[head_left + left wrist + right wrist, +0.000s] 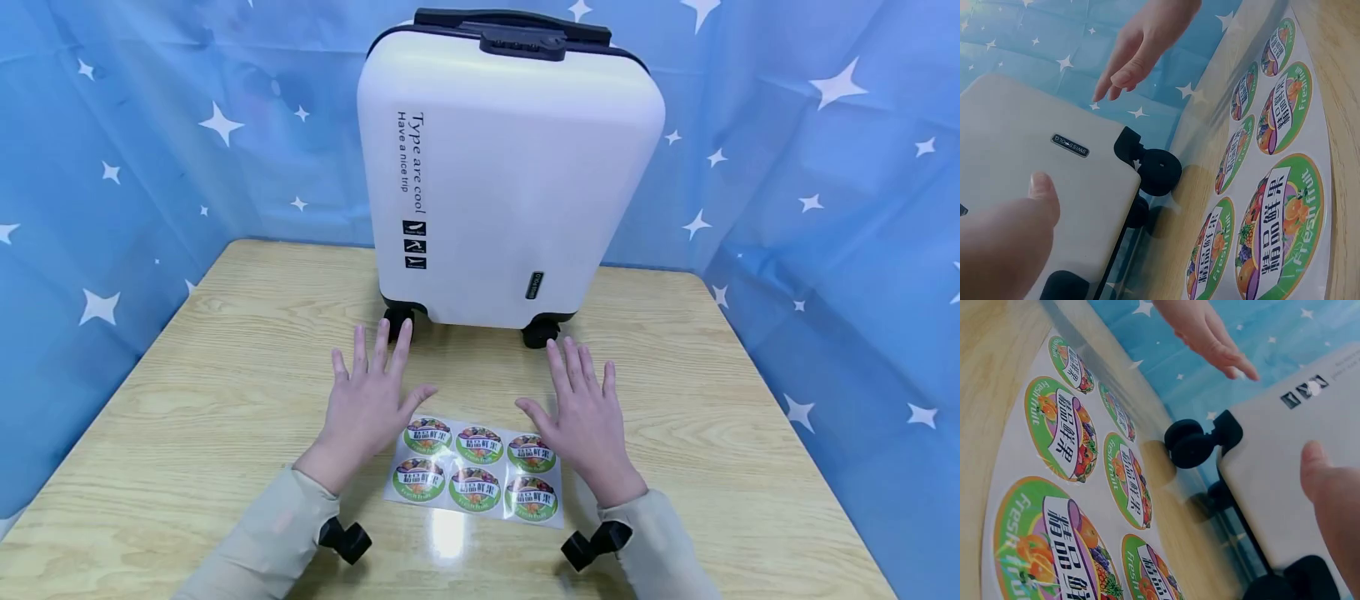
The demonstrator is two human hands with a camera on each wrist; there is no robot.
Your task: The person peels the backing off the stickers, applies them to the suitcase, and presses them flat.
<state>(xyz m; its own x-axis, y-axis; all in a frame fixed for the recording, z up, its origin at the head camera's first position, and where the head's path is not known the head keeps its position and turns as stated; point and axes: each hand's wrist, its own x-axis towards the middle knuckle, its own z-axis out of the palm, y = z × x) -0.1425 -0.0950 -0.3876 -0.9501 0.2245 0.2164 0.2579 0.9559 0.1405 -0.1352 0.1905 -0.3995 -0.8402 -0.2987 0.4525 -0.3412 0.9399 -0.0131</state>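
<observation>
A white suitcase (510, 183) stands upright on black wheels (540, 332) at the back of the table. In front of it lies a sheet of round fruit stickers (474, 471), green-edged and printed with "Fresh fruit". My left hand (365, 404) is spread with straight fingers to the left of the sheet, its thumb near the sheet's upper corner. On the other side, my right hand (587, 417) is likewise spread, beside the sheet's right edge. Both hands hold nothing. In the left wrist view the right hand (1147, 47) hovers above the table.
The wooden table (225, 358) carries the suitcase and the sheet. A blue curtain (187, 125) with white stars hangs behind and on both sides. Black wrist devices (345, 540) sit at the sleeve cuffs. Lamp glare shows just below the sheet.
</observation>
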